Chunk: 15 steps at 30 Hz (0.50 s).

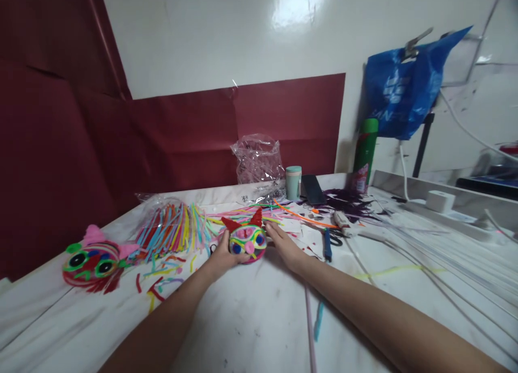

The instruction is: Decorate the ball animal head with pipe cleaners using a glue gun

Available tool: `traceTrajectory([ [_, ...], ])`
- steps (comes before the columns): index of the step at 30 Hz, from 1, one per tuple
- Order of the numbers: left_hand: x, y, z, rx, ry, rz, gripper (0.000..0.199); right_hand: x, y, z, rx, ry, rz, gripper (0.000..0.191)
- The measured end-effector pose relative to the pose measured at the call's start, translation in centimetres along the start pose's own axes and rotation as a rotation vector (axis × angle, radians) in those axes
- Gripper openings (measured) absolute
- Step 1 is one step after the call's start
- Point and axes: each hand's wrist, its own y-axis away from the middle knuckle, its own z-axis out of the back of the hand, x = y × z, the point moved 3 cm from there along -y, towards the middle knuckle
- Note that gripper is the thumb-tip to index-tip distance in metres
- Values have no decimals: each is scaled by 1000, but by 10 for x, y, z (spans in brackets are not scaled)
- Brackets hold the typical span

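Two hands on one pipe-cleaner cat head [247, 242], mid-surface: left hand [224, 255] fingers curled around its side, right hand [282, 242] fingers flat against the other. One second head [94, 260] far left of it, near one bundle of pipe cleaners [174, 227].

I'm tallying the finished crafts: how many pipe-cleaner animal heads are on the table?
2. A red-eared pipe-cleaner head sits between the left hand and right hand. A pink-eared red pipe-cleaner head lies at the table's left edge. Others may hide under the clutter.
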Motion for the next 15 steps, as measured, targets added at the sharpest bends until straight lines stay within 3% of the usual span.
traceTrajectory([
  [5, -3, 0, -3, 30, 10, -8, 79, 0, 9, -8, 165, -38, 98, 67],
  [11, -5, 2, -5, 76, 29, -10, 73, -1, 11, -8, 127, 77, 118, 62],
  [15, -7, 3, -7, -28, -63, -47, 59, 2, 14, -8, 127, 121, 124, 65],
])
